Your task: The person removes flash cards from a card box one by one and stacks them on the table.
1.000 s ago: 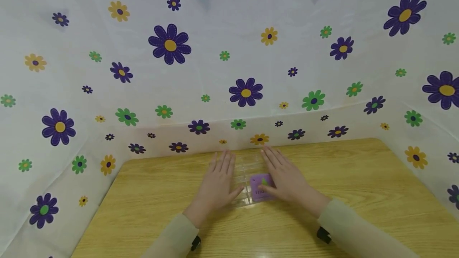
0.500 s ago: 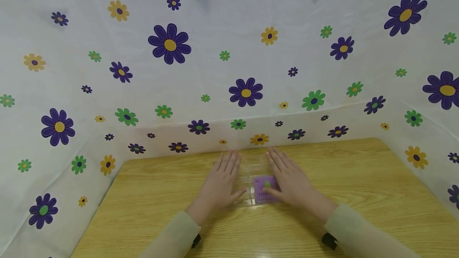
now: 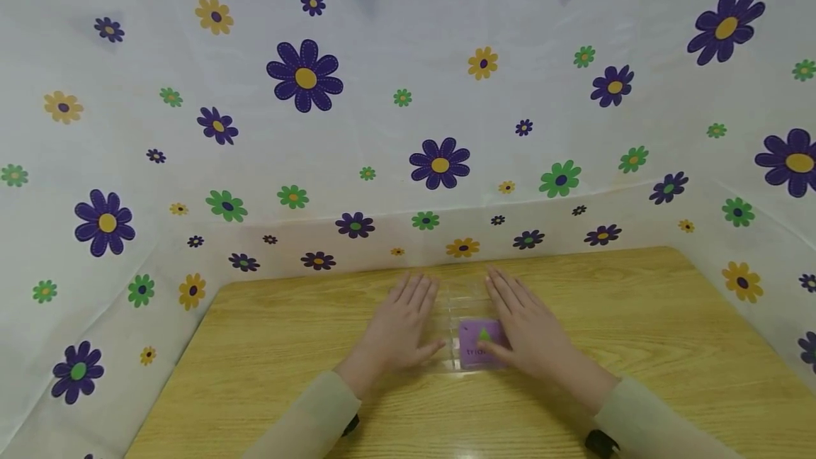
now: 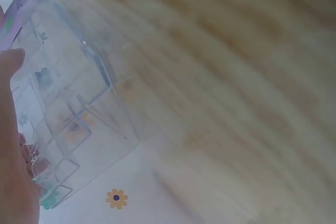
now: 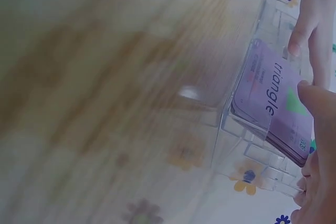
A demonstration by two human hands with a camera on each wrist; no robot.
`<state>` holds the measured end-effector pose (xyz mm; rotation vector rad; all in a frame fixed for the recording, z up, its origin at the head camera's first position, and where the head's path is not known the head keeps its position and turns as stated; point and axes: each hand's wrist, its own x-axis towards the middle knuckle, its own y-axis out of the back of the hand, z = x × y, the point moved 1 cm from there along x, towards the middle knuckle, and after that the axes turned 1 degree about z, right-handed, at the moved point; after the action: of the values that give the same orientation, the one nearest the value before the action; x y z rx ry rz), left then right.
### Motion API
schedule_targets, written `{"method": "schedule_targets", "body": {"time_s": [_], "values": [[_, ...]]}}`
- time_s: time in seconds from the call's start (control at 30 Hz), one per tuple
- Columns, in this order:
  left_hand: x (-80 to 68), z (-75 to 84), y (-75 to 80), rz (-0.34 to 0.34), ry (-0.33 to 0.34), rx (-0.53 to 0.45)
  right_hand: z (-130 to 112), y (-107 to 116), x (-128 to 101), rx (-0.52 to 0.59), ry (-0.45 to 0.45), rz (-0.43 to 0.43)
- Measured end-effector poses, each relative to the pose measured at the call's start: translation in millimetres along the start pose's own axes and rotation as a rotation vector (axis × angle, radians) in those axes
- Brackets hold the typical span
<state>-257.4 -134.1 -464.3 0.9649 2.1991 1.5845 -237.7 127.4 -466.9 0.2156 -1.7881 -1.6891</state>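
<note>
A flowered cloth (image 3: 376, 119) hangs behind the table (image 3: 255, 353). On the table is a clear tray (image 3: 467, 308), probably light, stiff, slick and apt to crack, so best taken by both side walls. The left hand (image 3: 398, 328) and right hand (image 3: 534, 331) lie along those sides, fingers straight and close together, thumbs angled inward. Purple cards (image 5: 257, 82), likely thin and bendy, sit in its near right part.

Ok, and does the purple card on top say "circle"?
No, the purple card plainly reads "triangle" in the right wrist view.
</note>
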Motion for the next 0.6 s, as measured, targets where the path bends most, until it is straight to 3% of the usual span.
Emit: {"method": "schedule_targets", "body": {"time_s": [0.33,0.6], "values": [[1.7,6.6,-1.1,0.029,-0.001,-0.016,-1,1,-10,0.021,-0.001,0.033],[5.7,11.2,0.6,0.031,0.024,-0.007,-1,4,-14,0.038,-0.014,0.005]]}}
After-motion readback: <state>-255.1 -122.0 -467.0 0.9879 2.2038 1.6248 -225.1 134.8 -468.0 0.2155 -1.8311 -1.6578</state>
